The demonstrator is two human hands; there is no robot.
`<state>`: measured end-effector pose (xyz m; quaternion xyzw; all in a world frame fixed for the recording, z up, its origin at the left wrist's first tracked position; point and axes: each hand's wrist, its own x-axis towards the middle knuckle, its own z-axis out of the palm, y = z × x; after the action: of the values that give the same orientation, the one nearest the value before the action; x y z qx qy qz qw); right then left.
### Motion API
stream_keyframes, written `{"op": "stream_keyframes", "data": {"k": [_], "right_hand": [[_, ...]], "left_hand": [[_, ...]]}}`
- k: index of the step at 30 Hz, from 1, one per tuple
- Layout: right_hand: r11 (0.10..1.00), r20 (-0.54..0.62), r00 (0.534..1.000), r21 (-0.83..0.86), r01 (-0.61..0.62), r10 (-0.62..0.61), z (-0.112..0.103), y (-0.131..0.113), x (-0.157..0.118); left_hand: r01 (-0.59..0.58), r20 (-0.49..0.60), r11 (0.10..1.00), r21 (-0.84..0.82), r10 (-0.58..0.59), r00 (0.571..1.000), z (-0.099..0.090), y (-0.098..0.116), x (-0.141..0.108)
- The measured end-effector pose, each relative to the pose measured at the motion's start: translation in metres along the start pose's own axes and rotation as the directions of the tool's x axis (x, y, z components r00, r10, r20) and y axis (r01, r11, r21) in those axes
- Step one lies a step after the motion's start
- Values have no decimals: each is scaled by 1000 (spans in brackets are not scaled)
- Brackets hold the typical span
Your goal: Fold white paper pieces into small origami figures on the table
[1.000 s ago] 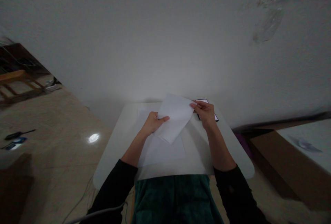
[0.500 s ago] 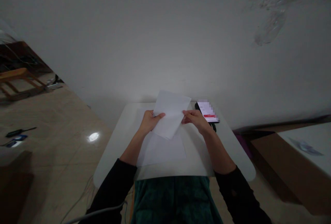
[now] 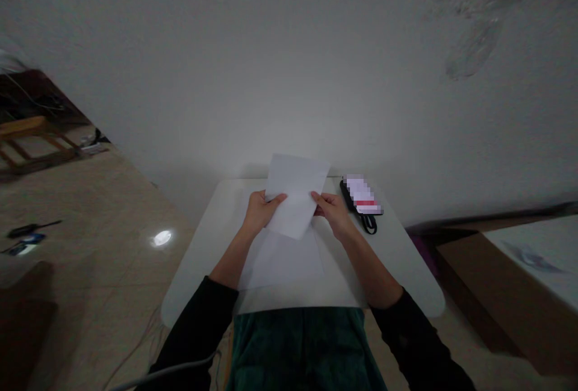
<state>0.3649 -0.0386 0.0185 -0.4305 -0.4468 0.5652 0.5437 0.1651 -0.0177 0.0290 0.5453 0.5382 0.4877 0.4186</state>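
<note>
A white sheet of paper (image 3: 295, 189) is held up above the table, tilted a little. My left hand (image 3: 262, 210) grips its left edge, thumb on the front face and fingers behind. On the opposite edge, my right hand (image 3: 330, 210) pinches the paper the same way, with its fingertips partly hidden behind it. Beneath the held piece, another white sheet (image 3: 284, 264) lies flat on the white table (image 3: 203, 246). I cannot tell whether the held paper is folded or more than one layer.
A phone with a lit screen (image 3: 365, 195) rests at the table's back right, beside a looped black cable (image 3: 369, 223). Behind the table rises a grey wall (image 3: 289, 65). A cardboard box (image 3: 497, 294) stands to the right, and a wooden stool (image 3: 31, 132) is far left.
My right hand has moved left and inward along the paper's right edge, its thumb now on the front face. The held paper has shifted slightly left and up. My left hand barely moved.
</note>
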Motion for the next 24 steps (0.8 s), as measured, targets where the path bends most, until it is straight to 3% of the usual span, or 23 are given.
{"op": "stream_keyframes", "data": {"k": [4,8,12,17,24], "right_hand": [[1000,16,1000,-7,-15,16,4,0,-2],[999,-55,998,-31,-8,7,7,0,-4],[999,22,1000,-50,-14,15,8,0,-5],[998,-35,999,-49,27,-29,11,3,-6],[1000,40,999,-21,-1,2,15,5,-9]], "left_hand": [[0,-27,1000,-3,0,1000,-2,-3,2],[-13,-45,1000,6,13,999,-3,-4,3],[-22,-85,1000,19,23,996,-5,-5,5],[-12,-100,1000,10,13,995,-4,-6,5],[-31,-132,999,21,34,991,-5,-5,5]]}}
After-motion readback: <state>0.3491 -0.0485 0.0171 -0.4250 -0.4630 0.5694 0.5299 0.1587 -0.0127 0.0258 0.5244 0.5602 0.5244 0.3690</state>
